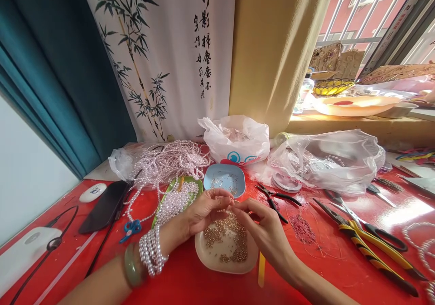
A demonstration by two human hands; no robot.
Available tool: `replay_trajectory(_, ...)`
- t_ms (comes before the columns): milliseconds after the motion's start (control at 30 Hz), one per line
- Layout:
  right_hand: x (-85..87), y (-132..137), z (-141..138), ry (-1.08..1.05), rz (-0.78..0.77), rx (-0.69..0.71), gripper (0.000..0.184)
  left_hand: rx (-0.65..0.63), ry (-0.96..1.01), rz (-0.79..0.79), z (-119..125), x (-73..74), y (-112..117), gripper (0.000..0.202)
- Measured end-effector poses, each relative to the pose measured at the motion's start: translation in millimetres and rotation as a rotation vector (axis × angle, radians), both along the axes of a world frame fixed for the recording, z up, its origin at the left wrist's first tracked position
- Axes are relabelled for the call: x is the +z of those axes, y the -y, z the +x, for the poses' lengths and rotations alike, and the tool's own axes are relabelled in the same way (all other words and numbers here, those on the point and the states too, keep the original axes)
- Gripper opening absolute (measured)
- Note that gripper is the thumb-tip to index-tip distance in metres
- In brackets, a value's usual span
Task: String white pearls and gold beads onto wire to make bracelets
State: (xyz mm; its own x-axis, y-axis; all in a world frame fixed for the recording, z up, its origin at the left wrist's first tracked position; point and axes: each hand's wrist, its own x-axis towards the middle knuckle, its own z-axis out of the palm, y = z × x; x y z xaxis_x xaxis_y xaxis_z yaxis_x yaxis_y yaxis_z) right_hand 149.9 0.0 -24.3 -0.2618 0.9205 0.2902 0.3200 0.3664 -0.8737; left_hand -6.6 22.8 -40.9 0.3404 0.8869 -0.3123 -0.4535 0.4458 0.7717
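From my remote view, the left hand (pixel 208 210) and right hand (pixel 267 228) come together, thumb and fingers of each closed in a pinch; I cannot tell what they grip. Gold beads (pixel 238 249) lie below them in the cream plate (pixel 227 268); I see the blue tray (pixel 224 168) just beyond it

Wall (pixel 25 182), pale, at left. Curtain (pixel 47 78), dark teal, in folds. Hanging (pixel 180 55), whitish, with bamboo and brushed characters. Panel (pixel 261 37), ochre (drape or wall, cannot tell). Window (pixel 353 19), barred, upper right; reddish building (pixel 396 3) beyond. Daylight, bright, from right. Table (pixel 181 273), red-topped, glossy.
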Motion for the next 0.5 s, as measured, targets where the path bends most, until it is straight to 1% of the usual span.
replay_trajectory(133, -1.4, -0.7, -0.8, -0.015, -0.013, 0.003, 0.023, -0.013, 0.022, -0.004, 0.0, -0.9, -0.5, 0.029)
replay_trajectory(333, -2.2, -1.0, -0.9, -0.028, -0.019, 0.005, 0.024, -0.015, -0.009, -0.002, 0.6, 0.2, -0.5, 0.028)
replay_trajectory(500, -6.0, -2.6, -0.2, -0.049, -0.078, 0.011, 0.024, 0.008, -0.01, -0.007, 1.7, 1.2, -0.8, 0.028)
